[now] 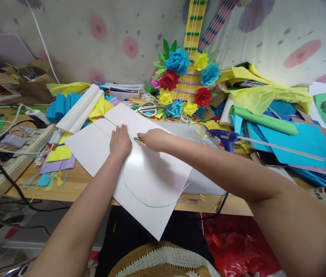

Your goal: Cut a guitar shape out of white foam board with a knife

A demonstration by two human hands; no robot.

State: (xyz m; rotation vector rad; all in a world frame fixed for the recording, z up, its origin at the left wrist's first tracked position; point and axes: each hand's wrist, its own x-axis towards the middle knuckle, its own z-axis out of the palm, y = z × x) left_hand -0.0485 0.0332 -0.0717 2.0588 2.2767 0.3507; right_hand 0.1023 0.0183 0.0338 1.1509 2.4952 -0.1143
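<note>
A white board [151, 184] lies slanted across the table, its near corner hanging over the front edge. A curved green line runs along its lower part, and a straight dark line or cut crosses its upper left. My left hand [120, 141] presses on the board beside that line, fingers stretched out and held flat. Just to its right, my right hand [154, 139] is closed around a yellow utility knife [139, 139], whose tip touches or nearly touches the board at the line. Most of the knife is hidden in my fingers.
A blue glue gun [225, 137] stands right of the board, near blue sheets [304, 150] and a green paper roll [263, 120]. Behind are scissors [147, 109] and a yellow paper guitar [190, 73] with flowers. Power strips and cables [15, 154] fill the left side.
</note>
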